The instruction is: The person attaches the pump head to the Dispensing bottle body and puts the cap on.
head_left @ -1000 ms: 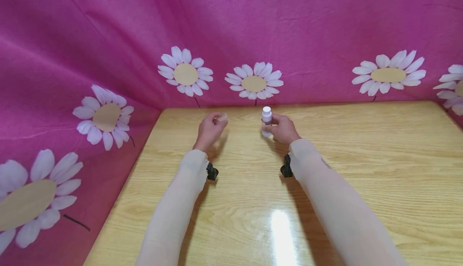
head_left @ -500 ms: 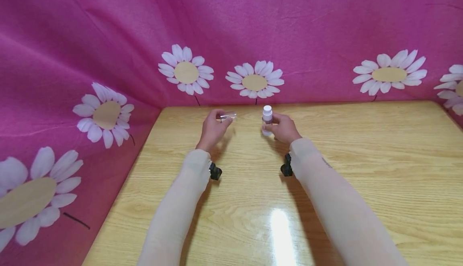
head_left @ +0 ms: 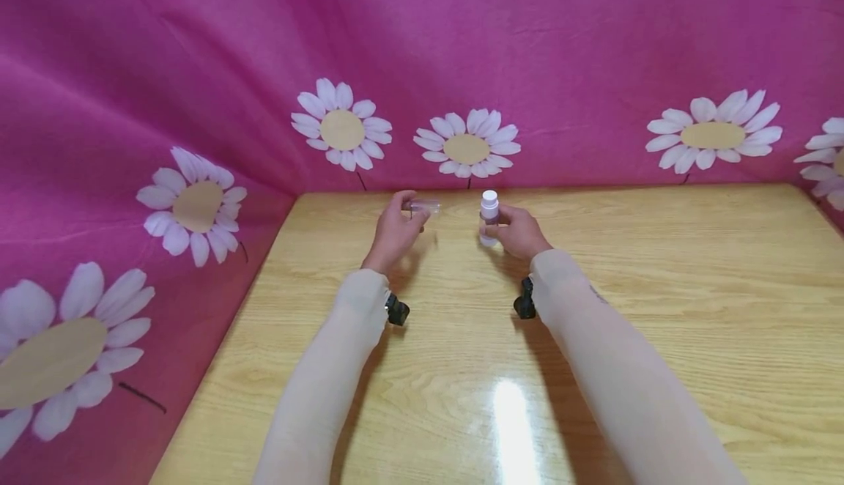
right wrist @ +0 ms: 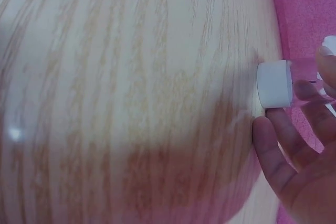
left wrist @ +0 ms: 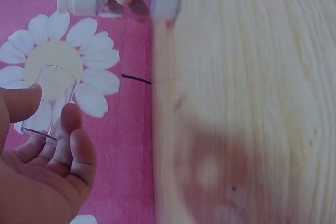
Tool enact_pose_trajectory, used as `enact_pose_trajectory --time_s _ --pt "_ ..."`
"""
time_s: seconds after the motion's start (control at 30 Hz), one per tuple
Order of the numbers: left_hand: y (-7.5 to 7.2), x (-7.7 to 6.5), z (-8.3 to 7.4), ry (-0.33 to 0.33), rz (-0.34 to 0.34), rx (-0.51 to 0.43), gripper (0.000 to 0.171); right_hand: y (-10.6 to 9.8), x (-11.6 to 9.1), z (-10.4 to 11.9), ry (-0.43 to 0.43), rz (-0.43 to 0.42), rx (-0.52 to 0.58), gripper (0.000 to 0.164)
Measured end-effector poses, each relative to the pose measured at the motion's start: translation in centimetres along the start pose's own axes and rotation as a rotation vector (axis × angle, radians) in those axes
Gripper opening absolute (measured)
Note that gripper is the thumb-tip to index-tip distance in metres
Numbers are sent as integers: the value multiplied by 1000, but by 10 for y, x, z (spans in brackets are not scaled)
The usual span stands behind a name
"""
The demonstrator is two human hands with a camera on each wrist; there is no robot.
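My left hand (head_left: pixel 394 232) pinches a clear plastic cap (head_left: pixel 425 206) between thumb and fingers, above the table. The cap lies roughly sideways in the head view; the left wrist view shows this see-through tube (left wrist: pixel 62 85) with an open-looking rim. To its right, my right hand (head_left: pixel 525 234) grips a small clear bottle (head_left: pixel 489 214) with a white top, which stands upright near the table's far edge. In the right wrist view the bottle's white base (right wrist: pixel 274 84) is at the tabletop, with fingers around the clear body. Cap and bottle are apart.
The light wooden table (head_left: pixel 455 368) reaches back to a pink cloth (head_left: pixel 567 45) with printed daisies, which also hangs along the left side. A small black camera sits on each wrist (head_left: pixel 398 311). Light glares off the table's front part.
My left hand has moved right and slightly away, toward the bottle, and the clear cap shows more plainly. The right hand and the bottle stay nearly in place.
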State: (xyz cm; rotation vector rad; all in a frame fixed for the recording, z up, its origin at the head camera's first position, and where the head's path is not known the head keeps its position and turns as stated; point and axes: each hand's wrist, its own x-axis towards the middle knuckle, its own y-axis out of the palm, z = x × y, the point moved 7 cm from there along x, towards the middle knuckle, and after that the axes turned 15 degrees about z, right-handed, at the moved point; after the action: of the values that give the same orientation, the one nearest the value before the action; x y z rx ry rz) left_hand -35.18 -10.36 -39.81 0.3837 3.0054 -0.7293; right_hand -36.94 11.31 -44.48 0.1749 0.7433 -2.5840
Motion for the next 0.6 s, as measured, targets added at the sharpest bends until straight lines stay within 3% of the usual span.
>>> enact_pose_trajectory --time_s 0.3,0.4,0.6 --pt "9 5 -7 34 44 78 53 -1 -3 4 -14 -3 4 45" --pt "11 5 -7 25 46 54 54 -1 -5 6 -17 -9 -14 45" --pt "10 6 -14 74 -41 -31 45 -1 -6 4 -4 0 6 46"
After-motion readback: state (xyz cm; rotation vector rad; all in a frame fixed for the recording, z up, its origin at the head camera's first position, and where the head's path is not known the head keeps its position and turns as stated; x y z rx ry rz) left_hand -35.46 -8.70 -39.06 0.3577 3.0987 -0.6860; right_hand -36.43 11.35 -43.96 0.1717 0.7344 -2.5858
